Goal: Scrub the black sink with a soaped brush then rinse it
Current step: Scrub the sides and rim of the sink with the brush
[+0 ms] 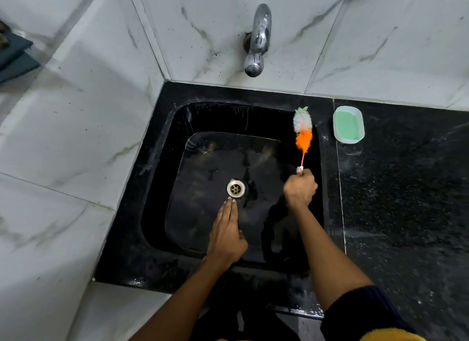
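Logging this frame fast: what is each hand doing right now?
Left hand: open, fingers straight, tips beside the drain in the sink.
Right hand: closed on the brush handle, bristles up near the sink's right wall.

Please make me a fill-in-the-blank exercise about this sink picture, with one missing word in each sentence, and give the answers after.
1. The right hand grips the handle of the ____.
2. The fingertips of the flat left hand lie just beside the ____ in the sink floor.
3. The soap dish on the counter holds ____ soap.
4. The tap is fixed to the ____.

Answers: brush; drain; green; wall
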Action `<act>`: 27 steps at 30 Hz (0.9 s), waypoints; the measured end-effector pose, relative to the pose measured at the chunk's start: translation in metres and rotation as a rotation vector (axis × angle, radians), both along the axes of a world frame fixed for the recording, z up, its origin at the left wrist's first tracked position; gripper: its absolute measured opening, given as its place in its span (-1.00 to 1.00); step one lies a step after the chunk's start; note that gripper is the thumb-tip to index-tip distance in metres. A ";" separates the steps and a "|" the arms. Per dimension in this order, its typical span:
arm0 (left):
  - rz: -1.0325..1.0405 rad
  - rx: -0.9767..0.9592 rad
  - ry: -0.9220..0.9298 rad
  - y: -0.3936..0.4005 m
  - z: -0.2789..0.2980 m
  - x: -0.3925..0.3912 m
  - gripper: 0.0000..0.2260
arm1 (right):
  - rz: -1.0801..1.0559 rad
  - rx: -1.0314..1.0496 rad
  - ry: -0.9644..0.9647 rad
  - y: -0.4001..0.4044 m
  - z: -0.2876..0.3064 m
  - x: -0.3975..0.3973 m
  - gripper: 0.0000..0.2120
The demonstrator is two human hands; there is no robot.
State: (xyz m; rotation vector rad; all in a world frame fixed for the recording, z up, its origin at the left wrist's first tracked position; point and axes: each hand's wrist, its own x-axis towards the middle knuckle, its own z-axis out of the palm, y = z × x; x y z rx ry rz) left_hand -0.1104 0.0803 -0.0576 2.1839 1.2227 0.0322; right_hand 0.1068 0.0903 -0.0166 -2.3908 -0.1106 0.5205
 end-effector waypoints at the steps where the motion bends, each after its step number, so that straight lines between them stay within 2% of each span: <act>1: -0.001 -0.002 -0.005 0.000 -0.001 0.000 -0.22 | 0.034 -0.028 -0.015 -0.005 0.005 0.000 -0.74; 4: -0.015 0.002 -0.008 0.000 -0.001 0.000 -0.22 | 0.157 -0.153 -0.109 -0.018 0.031 0.015 -0.76; 9: -0.036 0.013 -0.006 -0.001 -0.001 -0.001 -0.21 | 0.332 -0.474 -0.460 -0.025 0.099 0.092 -0.66; 12: -0.030 0.001 -0.011 -0.001 0.000 -0.001 -0.21 | 0.468 -0.685 -0.548 -0.026 0.145 0.138 -0.66; 15: -0.019 -0.007 -0.024 -0.002 0.000 0.000 -0.21 | 0.679 -0.772 -0.622 -0.031 0.180 0.165 -0.68; 18: -0.020 -0.012 -0.028 -0.002 0.001 0.001 -0.22 | 0.801 -0.770 -0.607 -0.034 0.187 0.169 -0.70; 22: -0.028 -0.001 -0.023 -0.002 0.002 0.000 -0.21 | 0.808 -0.661 -0.569 -0.023 0.176 0.165 -0.72; 27: -0.010 -0.012 -0.012 -0.001 0.002 -0.003 -0.22 | 0.795 -0.837 -0.427 -0.019 0.172 0.175 -0.64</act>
